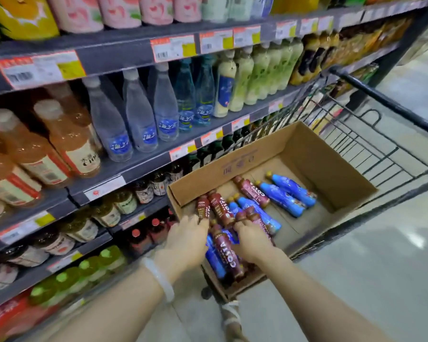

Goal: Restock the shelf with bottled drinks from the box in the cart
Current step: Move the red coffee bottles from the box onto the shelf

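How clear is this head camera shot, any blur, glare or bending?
Head view: wide-angle bending curves the dark shelf edges; left-side orange tea bottles are blurred; the glossy grey floor shows pale glare; the brown cardboard box and maroon Costa bottle read fairly sharp.

- The box [314,154] in my cart is matt brown corrugated cardboard.
- The cart [371,134] is dark wire metal with a black handle.
- The Costa bottles [226,250] wear glossy plastic sleeves, maroon or blue.
- My bracelet [158,280] looks smooth, milky and polished.
- The clear water bottles [139,114] are shiny plastic.
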`<action>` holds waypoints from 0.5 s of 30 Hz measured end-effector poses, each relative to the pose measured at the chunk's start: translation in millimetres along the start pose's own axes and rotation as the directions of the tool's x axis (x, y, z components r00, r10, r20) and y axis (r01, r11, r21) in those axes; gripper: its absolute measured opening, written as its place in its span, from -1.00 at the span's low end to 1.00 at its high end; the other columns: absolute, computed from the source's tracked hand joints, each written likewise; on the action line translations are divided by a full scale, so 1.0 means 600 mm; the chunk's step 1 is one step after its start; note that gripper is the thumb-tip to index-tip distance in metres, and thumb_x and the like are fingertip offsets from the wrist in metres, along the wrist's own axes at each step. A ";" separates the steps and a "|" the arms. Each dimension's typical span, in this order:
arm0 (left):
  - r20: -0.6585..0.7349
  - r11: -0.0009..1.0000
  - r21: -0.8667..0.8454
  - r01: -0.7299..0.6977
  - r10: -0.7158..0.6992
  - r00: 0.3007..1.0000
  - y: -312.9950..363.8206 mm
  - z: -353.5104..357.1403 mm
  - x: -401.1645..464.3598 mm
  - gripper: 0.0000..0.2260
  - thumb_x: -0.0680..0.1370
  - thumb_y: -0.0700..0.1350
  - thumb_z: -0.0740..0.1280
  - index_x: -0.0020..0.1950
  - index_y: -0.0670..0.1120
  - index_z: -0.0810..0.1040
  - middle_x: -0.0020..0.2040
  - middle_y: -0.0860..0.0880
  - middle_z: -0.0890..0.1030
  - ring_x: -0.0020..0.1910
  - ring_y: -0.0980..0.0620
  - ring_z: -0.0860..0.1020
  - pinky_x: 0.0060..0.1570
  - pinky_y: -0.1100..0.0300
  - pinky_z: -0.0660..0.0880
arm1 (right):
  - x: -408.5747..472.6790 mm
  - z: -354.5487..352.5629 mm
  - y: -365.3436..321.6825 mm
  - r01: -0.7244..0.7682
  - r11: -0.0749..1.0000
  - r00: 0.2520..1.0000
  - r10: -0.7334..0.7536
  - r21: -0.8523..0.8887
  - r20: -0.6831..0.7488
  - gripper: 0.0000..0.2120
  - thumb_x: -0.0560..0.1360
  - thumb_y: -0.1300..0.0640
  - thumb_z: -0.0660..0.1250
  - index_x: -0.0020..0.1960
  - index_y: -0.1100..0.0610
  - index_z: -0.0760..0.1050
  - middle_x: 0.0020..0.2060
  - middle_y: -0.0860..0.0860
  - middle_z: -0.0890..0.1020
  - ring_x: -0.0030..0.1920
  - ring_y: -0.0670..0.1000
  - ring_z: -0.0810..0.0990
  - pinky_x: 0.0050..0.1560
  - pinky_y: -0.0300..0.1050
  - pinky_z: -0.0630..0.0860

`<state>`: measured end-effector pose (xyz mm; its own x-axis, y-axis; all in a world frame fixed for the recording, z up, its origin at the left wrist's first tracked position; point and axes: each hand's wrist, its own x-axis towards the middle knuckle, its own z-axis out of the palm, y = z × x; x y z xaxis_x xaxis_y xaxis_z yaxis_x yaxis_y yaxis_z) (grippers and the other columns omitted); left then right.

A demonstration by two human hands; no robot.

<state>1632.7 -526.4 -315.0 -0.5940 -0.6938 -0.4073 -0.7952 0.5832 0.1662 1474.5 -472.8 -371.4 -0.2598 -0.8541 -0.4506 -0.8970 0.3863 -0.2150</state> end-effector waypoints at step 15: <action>0.340 0.939 -0.161 0.305 -0.238 0.910 0.075 0.126 0.196 -0.50 0.53 0.04 0.26 0.43 -0.03 0.23 0.35 -0.07 0.35 0.33 -0.08 0.34 0.30 0.06 0.36 | 0.211 0.086 0.174 -0.274 0.937 0.902 0.172 0.218 0.396 -0.28 0.39 -0.05 0.44 0.32 0.28 0.15 0.26 0.20 0.48 0.30 0.16 0.46 0.26 -0.03 0.39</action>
<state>1536.2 -549.8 -423.3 -0.3099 -0.6261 -0.7155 -0.9473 0.2674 0.1763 1366.2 -522.7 -495.8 -0.2468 -0.5660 -0.7866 -0.6909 0.6719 -0.2667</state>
